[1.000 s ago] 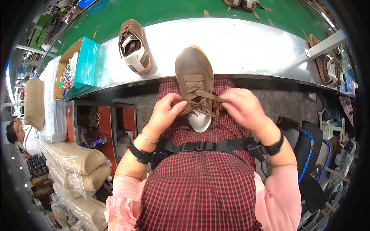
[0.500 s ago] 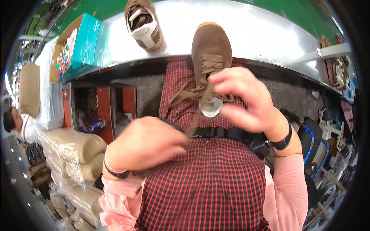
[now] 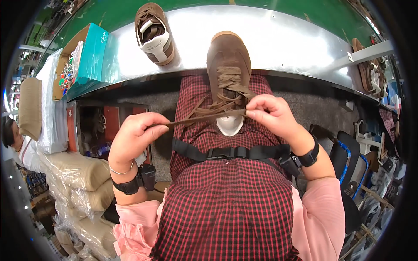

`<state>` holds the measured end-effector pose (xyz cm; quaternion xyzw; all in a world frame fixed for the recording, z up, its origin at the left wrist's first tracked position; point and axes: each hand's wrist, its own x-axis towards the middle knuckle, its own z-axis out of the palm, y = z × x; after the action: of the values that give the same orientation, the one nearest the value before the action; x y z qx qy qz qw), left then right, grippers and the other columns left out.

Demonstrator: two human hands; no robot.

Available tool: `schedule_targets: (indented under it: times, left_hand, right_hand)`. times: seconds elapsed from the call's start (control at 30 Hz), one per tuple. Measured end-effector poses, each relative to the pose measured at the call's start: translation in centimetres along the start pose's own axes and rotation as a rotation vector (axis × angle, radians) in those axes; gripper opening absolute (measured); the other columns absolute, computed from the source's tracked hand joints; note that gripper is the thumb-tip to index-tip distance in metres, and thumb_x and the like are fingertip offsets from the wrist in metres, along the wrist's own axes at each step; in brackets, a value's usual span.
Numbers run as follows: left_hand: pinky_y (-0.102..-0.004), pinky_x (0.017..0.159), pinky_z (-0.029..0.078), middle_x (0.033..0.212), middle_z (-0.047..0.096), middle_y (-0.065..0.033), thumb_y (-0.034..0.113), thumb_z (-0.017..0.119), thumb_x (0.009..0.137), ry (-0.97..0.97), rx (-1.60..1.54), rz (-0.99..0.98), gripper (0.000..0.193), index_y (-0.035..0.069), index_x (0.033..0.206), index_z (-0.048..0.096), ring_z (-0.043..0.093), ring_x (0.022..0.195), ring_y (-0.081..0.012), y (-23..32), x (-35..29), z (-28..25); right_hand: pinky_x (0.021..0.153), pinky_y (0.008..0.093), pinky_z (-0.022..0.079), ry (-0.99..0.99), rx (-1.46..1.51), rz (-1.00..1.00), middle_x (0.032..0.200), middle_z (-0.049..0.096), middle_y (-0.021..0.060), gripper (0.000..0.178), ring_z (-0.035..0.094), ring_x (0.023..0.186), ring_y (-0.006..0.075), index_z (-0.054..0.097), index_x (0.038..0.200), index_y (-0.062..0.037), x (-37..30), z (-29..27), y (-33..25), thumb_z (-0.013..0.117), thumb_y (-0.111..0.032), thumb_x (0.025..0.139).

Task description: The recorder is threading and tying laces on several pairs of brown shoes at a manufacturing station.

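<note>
Reading the view as a dial, I have the pale metal counter (image 3: pixel 278 43) across 12 o'clock, its near edge bowed by the lens. The checked lap (image 3: pixel 191 87) lies just below that edge. I judge that lap and edge together prop the shoe, since no hand grips its body; the actual contact is hidden from me. Between 8 and 9 o'clock, tan bundles (image 3: pixel 74 172) are stacked in clear plastic, probably wrapped against dirt. A dark chair (image 3: pixel 334 161) shows between 3 and 4, just outside the right forearm; I cannot tell its depth. At 10, a teal box (image 3: pixel 92 54) of small coloured pieces stands at the counter's left end, seemingly placed for easy reach.

The brown shoe (image 3: pixel 228 54) is at 12 o'clock, toe away, white heel lining toward 6, an angle that seems chosen to turn its lacing to both hands. A second shoe (image 3: pixel 159 45) rests at 11 on the counter, well apart. Between 2 and 3, more shoes (image 3: pixel 365 76) sit partly behind a pale bar (image 3: pixel 372 52).

The left hand (image 3: pixel 140 130) at 9 pinches one lace end; the right hand (image 3: pixel 271 114), between 2 and 3, pinches farther along. The lace (image 3: pixel 204 118) runs taut between them, crossing before the shoe's opening and partly blocking my view of it; loose loops crowd behind.
</note>
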<state>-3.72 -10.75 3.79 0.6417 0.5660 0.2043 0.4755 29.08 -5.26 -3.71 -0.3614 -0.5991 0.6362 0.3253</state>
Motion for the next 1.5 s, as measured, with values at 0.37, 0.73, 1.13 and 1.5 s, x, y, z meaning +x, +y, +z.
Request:
schedule_targets:
  times: [0.37,0.73,1.13,1.5]
  left_hand:
    - [-0.0329,0.056,0.046,0.069,0.057,-0.0082,0.005,0.069,0.070,0.085,0.484,0.632,0.015,0.007,0.084,0.064,0.057,0.061,-0.0233,3.5,1.7,4.5]
    - [-0.0362,0.055,0.045,0.069,0.056,-0.0074,0.009,0.072,0.067,-0.123,0.324,0.731,0.021,0.007,0.084,0.061,0.058,0.063,-0.0268,2.4,5.4,8.0]
    - [-0.0519,0.105,0.024,0.128,0.044,-0.0118,0.036,0.072,0.062,0.397,0.968,0.653,0.055,0.003,0.104,0.058,0.032,0.127,-0.0366,-1.1,9.6,10.9]
    - [-0.0561,0.106,0.019,0.120,0.046,-0.0103,0.020,0.057,0.069,0.444,1.333,0.635,0.032,0.002,0.093,0.066,0.032,0.128,-0.0343,-1.2,9.7,11.4]
  right_hand:
    - [0.077,0.0330,0.048,0.097,-0.599,-0.542,0.097,0.060,0.0120,0.018,0.059,0.087,0.0240,0.061,0.097,-0.0003,0.9,0.2,-2.4,0.064,-0.007,0.080]
    - [0.079,0.0273,0.048,-0.458,0.159,0.269,0.094,0.065,0.0044,0.024,0.059,0.087,0.0104,0.061,0.108,-0.0016,-0.8,1.1,-1.2,0.059,-0.017,0.090]
    - [0.062,0.0193,0.045,0.014,0.302,0.200,0.075,0.060,-0.0006,0.013,0.053,0.066,0.0050,0.060,0.099,-0.0043,4.8,-0.2,-2.2,0.056,-0.013,0.090]
    - [0.072,0.0235,0.048,0.008,0.268,0.188,0.082,0.064,0.0038,0.016,0.059,0.077,0.0092,0.061,0.099,-0.0004,5.5,1.7,1.4,0.058,-0.013,0.089]
